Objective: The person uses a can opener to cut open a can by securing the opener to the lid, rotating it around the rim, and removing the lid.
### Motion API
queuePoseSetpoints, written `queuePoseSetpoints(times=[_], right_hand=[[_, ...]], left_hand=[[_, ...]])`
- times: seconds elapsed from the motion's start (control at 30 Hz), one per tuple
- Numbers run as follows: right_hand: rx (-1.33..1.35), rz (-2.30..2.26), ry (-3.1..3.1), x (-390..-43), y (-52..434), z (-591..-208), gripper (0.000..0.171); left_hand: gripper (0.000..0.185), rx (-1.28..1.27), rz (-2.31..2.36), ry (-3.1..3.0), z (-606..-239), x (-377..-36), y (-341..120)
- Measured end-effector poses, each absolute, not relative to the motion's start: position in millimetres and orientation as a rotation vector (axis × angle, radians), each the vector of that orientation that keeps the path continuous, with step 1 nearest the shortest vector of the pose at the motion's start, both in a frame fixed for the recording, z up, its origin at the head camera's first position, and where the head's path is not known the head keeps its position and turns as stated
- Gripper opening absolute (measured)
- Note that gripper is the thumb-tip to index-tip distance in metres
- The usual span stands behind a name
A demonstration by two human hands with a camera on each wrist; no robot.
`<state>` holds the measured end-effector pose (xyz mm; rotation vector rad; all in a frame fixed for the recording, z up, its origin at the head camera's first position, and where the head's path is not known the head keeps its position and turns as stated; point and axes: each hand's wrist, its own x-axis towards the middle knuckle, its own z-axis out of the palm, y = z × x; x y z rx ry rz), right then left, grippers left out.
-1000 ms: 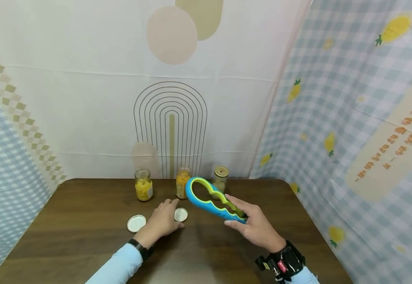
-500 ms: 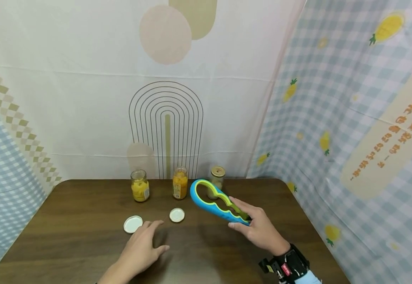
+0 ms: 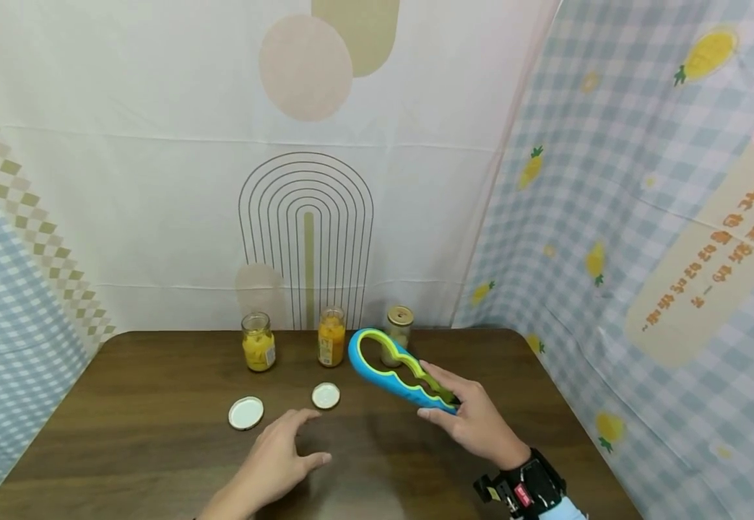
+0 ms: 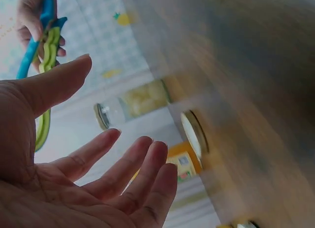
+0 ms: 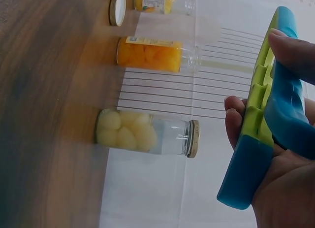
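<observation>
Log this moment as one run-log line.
right hand: grips jar opener | left hand: open, above table | two lids off | third jar capped

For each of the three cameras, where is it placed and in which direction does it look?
Head: worn high, looks down at the table; left hand open, right hand gripping the jar opener.
Left wrist: looks along the open palm toward the jars.
Right wrist: looks past the fingers on the opener toward the jars.
All three show the lidded jar.

Dark wooden table [image 3: 123, 404] backed by cream arch-print cloth [image 3: 156, 180]; 2 blue gingham side cloths, evenly lit.
</observation>
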<state>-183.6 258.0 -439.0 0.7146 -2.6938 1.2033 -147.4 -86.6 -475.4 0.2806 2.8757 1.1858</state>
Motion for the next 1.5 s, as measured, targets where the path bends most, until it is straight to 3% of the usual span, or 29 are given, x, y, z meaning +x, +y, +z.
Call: queuePoseSetpoints(times=[0.4,0.57,0.73,1.13,1.23,1.4,1.5], right_hand=[[0.691,1.174,-2.704,-180,261,-446,0.074],[0.694,1.163,-2.687,-181,262,-444,0.075],[0.732,1.141,-2.665,-184,259,-441,0.075],[0.706,1.116,-2.611,-187,255,-440,0.076],[0.680,1.131,-2.604,-187,257,-439,0.075],[0.650,1.155,-2.596,-186,260,-439,0.075],[0.645,1.161,-2.589,-187,261,-441,0.075]], left_hand=[[0.063,0.407,1.309,2.764,-472,-156,-55],[0.072,0.419,1.371,2.737,-473,-164,-41],[0.087,0.400,1.421,2.719,-472,-186,-18],[0.103,0.424,1.584,2.767,-487,-240,36],[0.096,0.468,1.659,2.776,-493,-252,45],[0.052,0.528,1.784,2.736,-509,-281,57],[0.062,0.473,1.815,2.698,-521,-298,62]])
